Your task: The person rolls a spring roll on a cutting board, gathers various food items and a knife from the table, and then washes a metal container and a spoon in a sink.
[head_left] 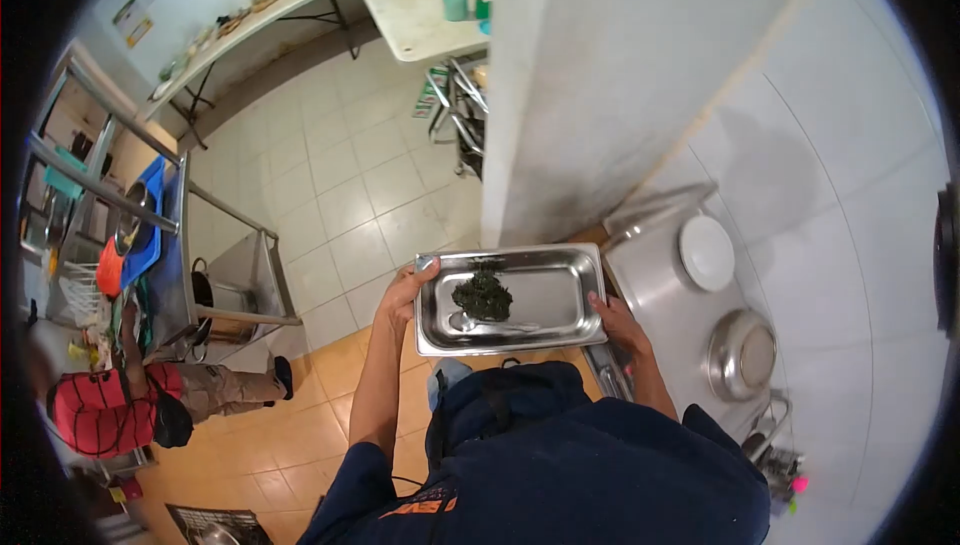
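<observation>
A rectangular metal tray (560,290) is held level in front of my body, over the tiled floor. My left hand (405,290) grips its left end, thumb over the rim near the upper corner. At the opposite end my right hand (618,323) has its thumb on the rim and its fingers beneath, mostly hidden. A clump of dark green leafy food (482,297) lies left of centre in the tray, and a metal spoon (462,321) rests just below it.
On the right, a steel counter (650,275) holds a white plate (707,252) and a metal bowl (743,355). A wall edge (515,145) stands ahead. At left, a person in red (100,413) is beside a metal shelf unit (180,245). Tables (415,25) stand farther off.
</observation>
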`<control>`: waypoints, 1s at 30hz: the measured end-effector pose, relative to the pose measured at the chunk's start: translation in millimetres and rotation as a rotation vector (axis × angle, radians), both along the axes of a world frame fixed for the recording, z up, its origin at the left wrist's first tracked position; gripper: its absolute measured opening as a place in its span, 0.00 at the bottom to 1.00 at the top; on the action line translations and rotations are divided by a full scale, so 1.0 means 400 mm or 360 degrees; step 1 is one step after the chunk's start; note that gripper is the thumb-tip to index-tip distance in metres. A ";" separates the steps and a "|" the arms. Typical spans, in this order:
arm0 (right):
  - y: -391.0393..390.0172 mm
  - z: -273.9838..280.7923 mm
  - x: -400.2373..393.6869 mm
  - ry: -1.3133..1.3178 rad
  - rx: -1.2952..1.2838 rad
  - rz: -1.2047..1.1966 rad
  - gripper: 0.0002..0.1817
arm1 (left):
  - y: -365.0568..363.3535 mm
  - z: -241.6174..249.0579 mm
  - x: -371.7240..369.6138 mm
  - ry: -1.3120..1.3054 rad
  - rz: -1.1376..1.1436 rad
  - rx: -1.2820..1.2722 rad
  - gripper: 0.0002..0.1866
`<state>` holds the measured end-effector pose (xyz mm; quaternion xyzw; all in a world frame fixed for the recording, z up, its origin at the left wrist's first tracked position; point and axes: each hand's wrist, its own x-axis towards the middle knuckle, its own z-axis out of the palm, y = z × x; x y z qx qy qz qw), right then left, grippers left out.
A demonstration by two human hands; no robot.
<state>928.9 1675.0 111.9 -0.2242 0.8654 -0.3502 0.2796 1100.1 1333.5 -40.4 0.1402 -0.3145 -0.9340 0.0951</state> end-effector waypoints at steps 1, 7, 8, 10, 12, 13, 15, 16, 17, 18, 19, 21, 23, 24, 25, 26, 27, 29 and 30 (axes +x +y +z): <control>-0.030 -0.025 -0.027 -0.0058 -0.0175 -0.0016 0.32 | -0.026 0.005 -0.004 -0.0036 0.0043 0.0004 0.18; -0.304 -0.100 0.011 0.0148 0.0092 -0.0019 0.26 | -0.309 -0.052 -0.005 0.0026 0.0082 -0.0126 0.17; -0.321 -0.136 -0.016 0.0053 0.0040 -0.0079 0.25 | -0.352 -0.048 -0.029 0.0058 0.0070 -0.0122 0.17; -0.391 -0.193 -0.015 0.0129 -0.0057 -0.0138 0.22 | -0.466 -0.062 -0.041 0.0109 0.0081 -0.0225 0.26; -0.523 -0.196 0.026 0.0137 -0.0225 -0.0262 0.22 | -0.607 -0.065 -0.064 0.0237 0.0152 -0.0133 0.31; -0.564 -0.243 0.019 0.0185 -0.0212 -0.0405 0.24 | -0.666 -0.041 -0.062 0.0212 0.0104 -0.0123 0.34; -0.641 -0.294 0.013 0.0327 -0.0219 -0.0400 0.25 | -0.771 -0.025 -0.076 0.0149 0.0066 -0.0196 0.42; -0.692 -0.301 0.005 0.0405 -0.0227 -0.0396 0.26 | -0.820 -0.032 -0.087 0.0100 0.0089 -0.0213 0.43; -0.740 -0.311 -0.006 0.0521 -0.0215 -0.0405 0.27 | -0.870 -0.043 -0.099 0.0053 0.0115 -0.0228 0.44; -0.808 -0.303 -0.009 0.0546 -0.0249 -0.0431 0.27 | -0.922 -0.046 -0.111 0.0001 0.0143 -0.0244 0.44; -0.877 -0.285 -0.009 0.0576 -0.0279 -0.0453 0.28 | -0.958 -0.041 -0.119 -0.0025 0.0146 -0.0197 0.47; -0.972 -0.303 -0.051 0.0659 -0.0288 -0.0483 0.30 | -1.012 -0.028 -0.148 -0.0175 0.0136 -0.0201 0.44; -1.045 -0.303 -0.104 0.0568 -0.0293 -0.0469 0.30 | -1.051 -0.066 -0.210 -0.0162 0.0083 -0.0130 0.39; -1.087 -0.299 -0.139 0.0534 -0.0306 -0.0461 0.31 | -1.051 -0.055 -0.234 -0.0157 0.0087 -0.0111 0.36; -1.123 -0.297 -0.170 0.0568 -0.0269 -0.0427 0.31 | -1.066 -0.050 -0.273 -0.0045 -0.0013 -0.0115 0.35; -1.146 -0.295 -0.191 0.0595 -0.0220 -0.0399 0.31 | -1.067 -0.048 -0.305 0.0059 -0.0121 -0.0109 0.33; -1.179 -0.281 -0.222 0.0649 -0.0192 -0.0371 0.31 | -1.061 -0.033 -0.334 0.0089 -0.0052 0.0022 0.31; -1.249 -0.212 -0.216 0.0642 -0.0228 -0.0410 0.33 | -1.090 -0.106 -0.398 0.0099 -0.0032 0.0100 0.25; -1.251 -0.186 -0.196 0.0626 -0.0220 -0.0425 0.34 | -1.083 -0.065 -0.395 0.0036 0.0051 0.0102 0.23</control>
